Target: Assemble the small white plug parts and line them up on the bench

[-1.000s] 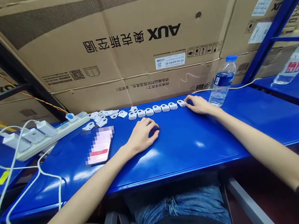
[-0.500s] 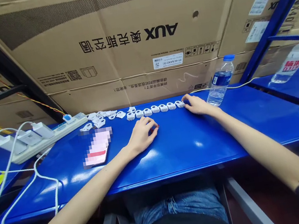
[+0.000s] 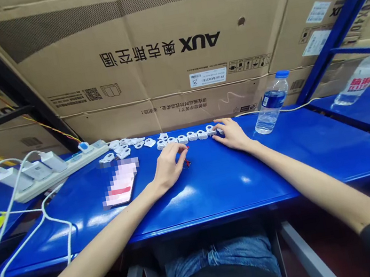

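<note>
A row of small white parts lies along the back of the blue table. My left hand is just in front of the row's left end, thumb and fingertips together on a tiny red piece. Beside that hand, more small red pieces rest on the table. At the right end of the row my right hand reaches over the last white parts, its fingers touching or close to one; whether it grips that part is hidden. A looser pile of white parts lies to the left.
A phone lies left of my left forearm. A power strip with chargers and white cables stands at the far left. A water bottle stands right of my right hand, another bottle farther right. Cardboard boxes wall the back.
My left hand has moved slightly left and up, uncovering red pieces on the table. My right hand has slid left along the row, now covering its last part.
</note>
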`<state>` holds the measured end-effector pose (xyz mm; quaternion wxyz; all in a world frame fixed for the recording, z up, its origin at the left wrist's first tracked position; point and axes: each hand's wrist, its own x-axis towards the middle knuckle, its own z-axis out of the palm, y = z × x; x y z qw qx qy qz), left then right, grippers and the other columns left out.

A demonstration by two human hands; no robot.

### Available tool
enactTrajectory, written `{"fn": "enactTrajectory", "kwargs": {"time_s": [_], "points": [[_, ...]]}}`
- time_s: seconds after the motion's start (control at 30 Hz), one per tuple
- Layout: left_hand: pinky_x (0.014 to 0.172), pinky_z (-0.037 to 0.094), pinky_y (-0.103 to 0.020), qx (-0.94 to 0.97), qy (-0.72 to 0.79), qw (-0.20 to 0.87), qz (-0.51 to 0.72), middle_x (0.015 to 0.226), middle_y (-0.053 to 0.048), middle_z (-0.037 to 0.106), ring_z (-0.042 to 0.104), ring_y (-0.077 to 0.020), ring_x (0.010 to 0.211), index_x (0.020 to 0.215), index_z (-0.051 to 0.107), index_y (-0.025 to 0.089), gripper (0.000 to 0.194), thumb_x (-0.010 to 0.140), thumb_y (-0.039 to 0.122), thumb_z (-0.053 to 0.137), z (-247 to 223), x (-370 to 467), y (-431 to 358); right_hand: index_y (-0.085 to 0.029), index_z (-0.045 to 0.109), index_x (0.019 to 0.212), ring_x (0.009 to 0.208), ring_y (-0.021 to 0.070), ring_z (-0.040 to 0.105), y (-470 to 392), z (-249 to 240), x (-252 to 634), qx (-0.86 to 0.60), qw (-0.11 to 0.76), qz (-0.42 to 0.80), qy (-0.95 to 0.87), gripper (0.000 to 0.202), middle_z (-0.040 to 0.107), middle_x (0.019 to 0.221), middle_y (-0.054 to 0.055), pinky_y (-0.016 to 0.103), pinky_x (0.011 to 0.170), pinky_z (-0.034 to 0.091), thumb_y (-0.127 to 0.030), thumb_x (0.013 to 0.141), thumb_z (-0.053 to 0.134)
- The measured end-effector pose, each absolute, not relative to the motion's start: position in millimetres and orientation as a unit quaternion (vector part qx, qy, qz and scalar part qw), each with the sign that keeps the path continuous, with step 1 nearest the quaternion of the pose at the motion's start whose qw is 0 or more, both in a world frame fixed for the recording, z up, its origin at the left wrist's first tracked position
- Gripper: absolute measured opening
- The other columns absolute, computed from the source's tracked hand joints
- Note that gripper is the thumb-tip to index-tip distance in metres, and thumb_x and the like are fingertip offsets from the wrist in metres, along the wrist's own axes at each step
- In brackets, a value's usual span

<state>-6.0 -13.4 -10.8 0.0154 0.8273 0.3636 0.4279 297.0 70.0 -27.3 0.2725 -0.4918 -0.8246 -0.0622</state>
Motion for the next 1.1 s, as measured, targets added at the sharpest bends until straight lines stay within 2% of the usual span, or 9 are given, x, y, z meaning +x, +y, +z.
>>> {"fn": "enactTrajectory", "kwargs": {"time_s": [0.23,0.43,0.63,1.1], "points": [[0.088,0.055,-0.037,0.807,0.376,0.007,0.456,0.097,-0.005,0.069,0.065,-0.0206,0.093,0.101,0.06,0.022,0.011,0.103,0.026,0.051,-7.5,-4.5,-15.6,-0.025,0.067,0.123,0.134,0.0311,0.057,42.9,-8.0,274.4,-0.432,0.382,-0.014,-0.817,0.031,0.063,0.143,0.011,0.053,0.114,0.047,-0.039,0.096,0.066],[0.081,0.057,-0.034,0.76,0.411,0.089,0.496,0.092,-0.003,0.073,0.068,-0.018,0.084,0.096,0.064,0.021,0.012,0.098,0.031,0.057,-1.2,-2.9,-15.6,-0.026,0.069,0.119,0.128,0.0292,0.062,5.1,-8.1,230.9,-0.346,0.371,0.019,-0.862,0.026,0.067,0.139,0.009,0.051,0.111,0.051,-0.039,0.096,0.07],[0.076,0.055,-0.031,0.743,0.431,0.171,0.482,0.091,-0.003,0.076,0.07,-0.0184,0.082,0.094,0.071,0.02,0.017,0.094,0.036,0.063,0.2,-1.9,-17.5,-0.023,0.069,0.12,0.127,0.0282,0.064,-3.9,-15.0,219.7,-0.31,0.379,-0.032,-0.871,0.025,0.067,0.14,0.011,0.048,0.106,0.055,-0.034,0.097,0.07],[0.073,0.053,-0.031,0.739,0.445,0.18,0.473,0.089,-0.003,0.076,0.069,-0.0187,0.082,0.093,0.071,0.021,0.016,0.092,0.036,0.064,1.8,-1.6,-19.3,-0.023,0.072,0.118,0.124,0.028,0.066,-7.4,-14.2,218.9,-0.3,0.383,-0.07,-0.871,0.024,0.069,0.138,0.012,0.048,0.105,0.056,-0.037,0.099,0.067]]}}
